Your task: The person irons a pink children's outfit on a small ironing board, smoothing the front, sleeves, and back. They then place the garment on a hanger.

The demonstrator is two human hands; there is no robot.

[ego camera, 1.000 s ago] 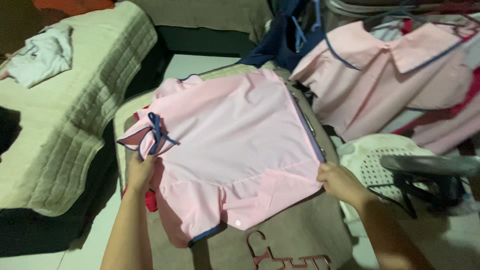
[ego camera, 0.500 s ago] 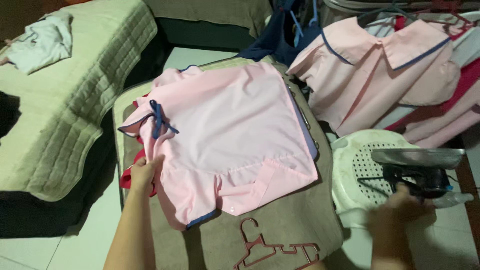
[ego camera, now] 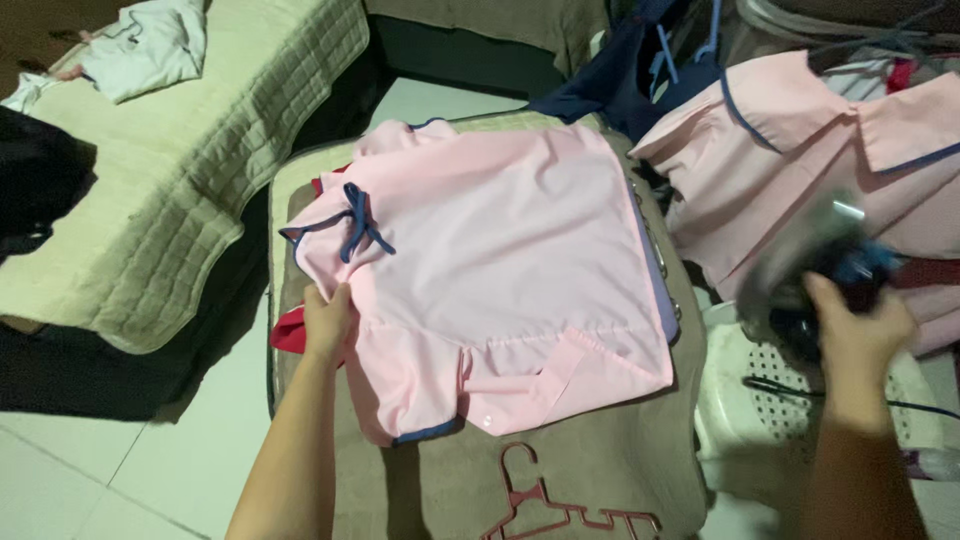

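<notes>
A pink shirt (ego camera: 500, 250) with navy trim and a navy bow lies spread on a padded ironing surface (ego camera: 600, 470). My left hand (ego camera: 328, 320) presses flat on the shirt's left edge, just below the bow. My right hand (ego camera: 852, 330) grips the handle of a clothes iron (ego camera: 800, 265), lifted and blurred, to the right of the shirt above a white perforated plastic stool (ego camera: 750, 400).
A pink plastic hanger (ego camera: 550, 505) lies at the board's near edge. More pink garments (ego camera: 800, 150) hang at the back right, with a navy one beside them. A quilted green sofa (ego camera: 170, 190) with a white cloth stands to the left. White tiled floor lies below.
My right hand let go of the shirt's right edge, reached to the iron on the stool and has lifted it. My left hand stays on the shirt's left edge.
</notes>
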